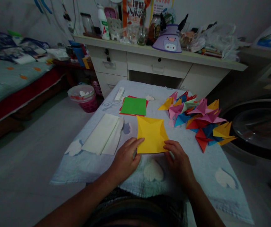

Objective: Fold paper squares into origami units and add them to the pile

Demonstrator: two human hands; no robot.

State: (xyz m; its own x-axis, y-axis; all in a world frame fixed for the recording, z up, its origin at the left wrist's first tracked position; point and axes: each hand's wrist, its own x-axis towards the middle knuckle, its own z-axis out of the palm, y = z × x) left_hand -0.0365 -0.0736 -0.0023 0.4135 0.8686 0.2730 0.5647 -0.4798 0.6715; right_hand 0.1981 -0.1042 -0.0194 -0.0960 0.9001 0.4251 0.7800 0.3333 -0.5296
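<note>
A square of yellow origami paper (pixel 151 135) with creases near its far edge lies on the cloth-covered table before me. My left hand (pixel 127 156) pinches its near left corner, thumb below and index finger on top. At the near right corner, my right hand (pixel 179 157) grips the paper between thumb and fingers. Beyond the sheet rests a stack of coloured paper (pixel 133 106), green on top with red showing under it. Several folded paper cranes (pixel 201 113) in pink, blue, red, yellow and orange are piled to the right.
Left of my hands lies a folded white paper (pixel 103 134), with a small white box (pixel 119 94) farther back. A pink bin (pixel 87 97) stands on the floor. A cluttered white desk (pixel 112 63) is behind the table, and a round-doored washing machine (pixel 260 126) is at right.
</note>
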